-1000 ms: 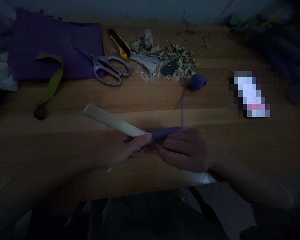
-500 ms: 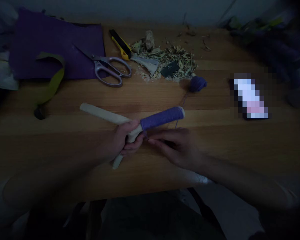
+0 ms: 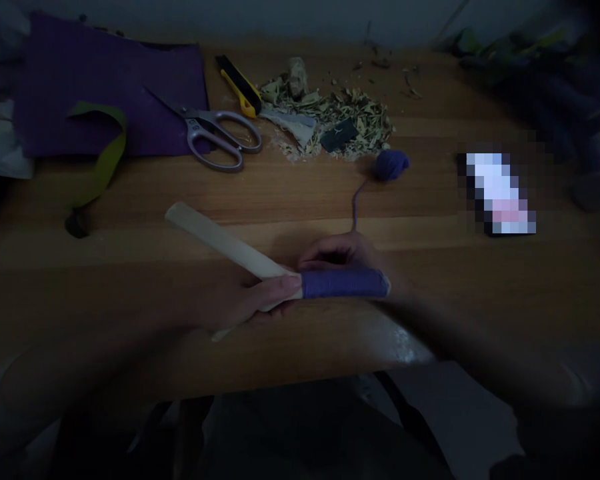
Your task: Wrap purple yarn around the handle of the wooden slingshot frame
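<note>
Stick (image 3: pixel 225 241) now lies lower and flatter than half a second ago; its purple-wrapped end (image 3: pixel 344 283) has dropped in front of the right hand (image 3: pixel 337 255), which curls behind it, grip unclear. Left hand (image 3: pixel 253 303) grasps the bare wood. Yarn (image 3: pixel 356 200) trails to a ball (image 3: pixel 391 164). Dim wooden table (image 3: pixel 430 280): scissors (image 3: pixel 215 133), shavings (image 3: pixel 345 113).

Left hand (image 3: pixel 253 303) around pale stick (image 3: pixel 220 239), right hand (image 3: pixel 337 253) behind its purple-wrapped end (image 3: pixel 344 284)
</note>
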Demonstrator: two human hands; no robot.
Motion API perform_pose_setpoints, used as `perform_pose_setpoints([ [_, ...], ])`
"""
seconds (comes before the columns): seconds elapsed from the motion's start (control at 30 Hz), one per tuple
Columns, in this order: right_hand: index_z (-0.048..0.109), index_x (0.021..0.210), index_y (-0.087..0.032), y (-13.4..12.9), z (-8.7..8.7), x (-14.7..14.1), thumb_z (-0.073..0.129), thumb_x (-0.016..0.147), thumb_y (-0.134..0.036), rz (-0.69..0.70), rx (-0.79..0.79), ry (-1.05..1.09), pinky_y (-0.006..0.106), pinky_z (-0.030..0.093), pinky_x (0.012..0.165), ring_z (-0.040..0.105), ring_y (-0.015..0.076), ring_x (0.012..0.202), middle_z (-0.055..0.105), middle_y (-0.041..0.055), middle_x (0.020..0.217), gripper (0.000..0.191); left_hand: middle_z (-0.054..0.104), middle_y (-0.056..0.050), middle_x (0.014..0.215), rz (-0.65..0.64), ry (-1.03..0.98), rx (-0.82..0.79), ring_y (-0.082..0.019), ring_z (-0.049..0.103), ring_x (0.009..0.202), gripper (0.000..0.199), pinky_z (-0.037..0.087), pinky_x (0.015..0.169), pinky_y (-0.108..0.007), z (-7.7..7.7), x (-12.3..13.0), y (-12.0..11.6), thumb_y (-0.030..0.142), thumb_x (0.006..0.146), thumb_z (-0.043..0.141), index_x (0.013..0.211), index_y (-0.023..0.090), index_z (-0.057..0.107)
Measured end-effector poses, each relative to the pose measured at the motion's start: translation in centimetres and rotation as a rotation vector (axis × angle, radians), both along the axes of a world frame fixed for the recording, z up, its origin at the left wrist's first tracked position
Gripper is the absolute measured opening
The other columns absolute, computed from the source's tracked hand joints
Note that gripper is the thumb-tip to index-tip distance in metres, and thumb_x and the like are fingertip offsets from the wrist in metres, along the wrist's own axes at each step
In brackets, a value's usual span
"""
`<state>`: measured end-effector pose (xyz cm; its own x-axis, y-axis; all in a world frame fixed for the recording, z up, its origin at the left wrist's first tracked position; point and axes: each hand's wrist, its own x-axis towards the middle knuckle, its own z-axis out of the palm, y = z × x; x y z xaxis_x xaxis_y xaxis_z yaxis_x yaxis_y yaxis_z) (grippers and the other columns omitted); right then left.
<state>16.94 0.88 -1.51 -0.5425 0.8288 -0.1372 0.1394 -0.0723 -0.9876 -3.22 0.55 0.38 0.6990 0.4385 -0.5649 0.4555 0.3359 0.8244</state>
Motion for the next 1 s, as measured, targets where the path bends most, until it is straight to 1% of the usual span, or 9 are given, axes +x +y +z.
perform_pose_setpoints([
  [0.1,0.066,0.074,-0.014,0.5,0.5,0.1,0.063,0.076,-0.027,0.085,-0.079,-0.048,0.018,0.043,0.054,0.053,0.0056,0.056,0.061,-0.0027,0.064,0.014,0.042,0.005,0.05,-0.137,0.066,0.018,-0.007,0.04,0.046,0.04,0.032,0.044,-0.018,1.2,0.1,0.5,0.053,0.08,0.04,0.062,0.018,0.047],
  [0.2,0.064,0.072,-0.013,0.6,1.2,0.2,0.064,0.075,-0.028,0.155,-0.087,-0.11,0.017,0.04,0.05,0.049,0.0049,0.053,0.056,-0.004,0.058,0.015,0.049,0.004,0.055,-0.192,0.127,0.101,-0.008,0.047,0.051,0.033,0.035,0.048,-0.018,2.0,0.3,0.7,0.046,0.081,0.044,0.065,0.018,0.049],
  [0.33,0.06,0.067,-0.013,0.3,2.3,0.2,0.064,0.074,-0.029,0.066,-0.036,-0.142,0.017,0.038,0.048,0.047,0.0053,0.053,0.054,-0.0036,0.059,0.018,0.044,0.005,0.05,-0.125,0.168,0.085,-0.007,0.041,0.045,0.039,0.032,0.045,-0.019,2.0,0.5,0.5,0.052,0.083,0.037,0.065,0.019,0.047],
  [0.43,0.058,0.066,-0.014,-0.2,3.0,0.3,0.062,0.077,-0.03,0.048,0.065,-0.2,0.018,0.037,0.047,0.046,0.0059,0.053,0.052,-0.0032,0.06,0.019,0.041,0.006,0.051,-0.044,0.116,0.052,-0.007,0.037,0.044,0.042,0.03,0.042,-0.019,1.5,0.6,0.2,0.057,0.083,0.034,0.067,0.019,0.046],
  [0.5,0.057,0.066,-0.015,-0.5,3.4,0.4,0.059,0.079,-0.029,0.054,0.205,-0.272,0.018,0.036,0.047,0.045,0.0061,0.053,0.052,-0.003,0.059,0.019,0.037,0.006,0.05,-0.007,0.097,0.032,-0.007,0.034,0.043,0.043,0.027,0.04,-0.02,1.3,0.6,0.1,0.059,0.082,0.034,0.068,0.02,0.045],
  [0.63,0.057,0.07,-0.016,-1.1,3.4,0.6,0.054,0.084,-0.025,0.078,0.623,-0.408,0.019,0.033,0.046,0.043,0.0053,0.048,0.051,-0.0038,0.056,0.017,0.033,0.007,0.049,0.042,0.058,0.021,-0.007,0.03,0.043,0.045,0.024,0.038,-0.019,1.0,0.6,-0.1,0.061,0.082,0.033,0.069,0.02,0.046],
  [0.83,0.057,0.074,-0.017,-1.8,3.2,0.7,0.049,0.086,-0.018,0.131,1.163,-0.578,0.022,0.035,0.046,0.053,0.0078,0.053,0.061,-0.0025,0.062,0.015,0.034,0.007,0.046,0.111,0.035,0.018,-0.007,0.03,0.041,0.045,0.025,0.039,-0.02,0.6,0.6,-0.4,0.059,0.083,0.033,0.064,0.019,0.044],
  [0.93,0.056,0.073,-0.017,-2.0,3.0,0.9,0.049,0.085,-0.013,0.12,1.358,-0.639,0.022,0.035,0.045,0.054,0.0085,0.054,0.06,-0.0032,0.062,0.014,0.033,0.007,0.045,0.16,0.026,0.016,-0.006,0.03,0.04,0.046,0.024,0.039,-0.019,0.5,0.8,-0.5,0.057,0.084,0.034,0.062,0.019,0.044],
  [1.0,0.055,0.071,-0.018,-2.0,2.9,0.9,0.048,0.085,-0.012,0.112,1.424,-0.635,0.022,0.036,0.046,0.052,0.0082,0.054,0.059,-0.0036,0.061,0.017,0.032,0.007,0.043,0.195,0.015,-0.013,-0.005,0.028,0.037,0.047,0.024,0.038,-0.019,0.4,0.8,-0.5,0.056,0.085,0.032,0.058,0.018,0.042],
])
